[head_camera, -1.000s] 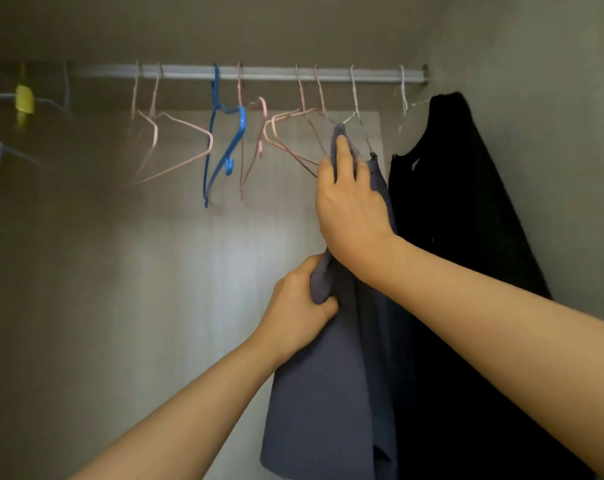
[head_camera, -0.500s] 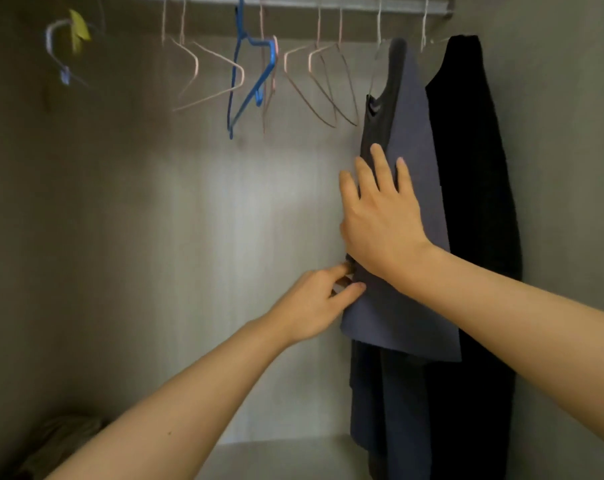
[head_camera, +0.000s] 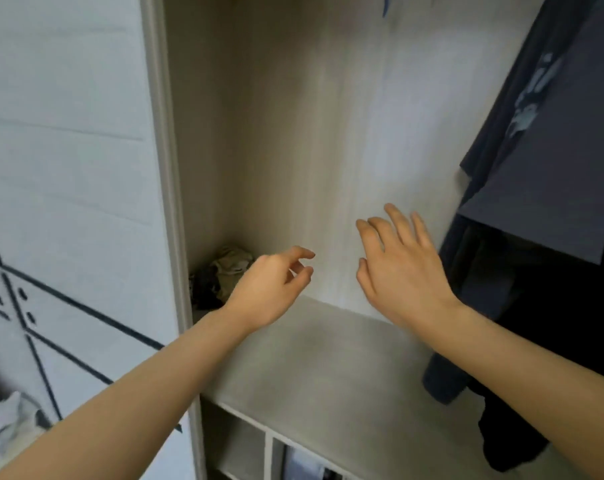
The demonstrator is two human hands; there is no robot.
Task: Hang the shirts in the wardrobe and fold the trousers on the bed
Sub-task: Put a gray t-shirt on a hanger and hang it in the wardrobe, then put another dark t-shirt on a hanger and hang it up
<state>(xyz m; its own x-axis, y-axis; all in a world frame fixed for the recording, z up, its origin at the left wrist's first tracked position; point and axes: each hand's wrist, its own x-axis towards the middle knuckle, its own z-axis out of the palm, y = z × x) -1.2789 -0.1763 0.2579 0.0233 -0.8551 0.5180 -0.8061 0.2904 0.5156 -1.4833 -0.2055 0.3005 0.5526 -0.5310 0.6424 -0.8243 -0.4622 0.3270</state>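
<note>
We see grey shirt (head_camera: 550, 150) hanging long-axis vertical in wardrobe (head_camera: 293, 133). Our right hand (head_camera: 401, 268), spread, empty, left of shirt, nearer; left hand (head_camera: 272, 292), loosely curled, empty, farther left of it.

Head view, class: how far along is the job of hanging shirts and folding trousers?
Done: the dark grey printed shirt hangs at right in the pale wardrobe, beside a black garment. In hand: nothing; the left hand and right hand are empty. Left: no trousers or bed in view; folding apparently remains.
</note>
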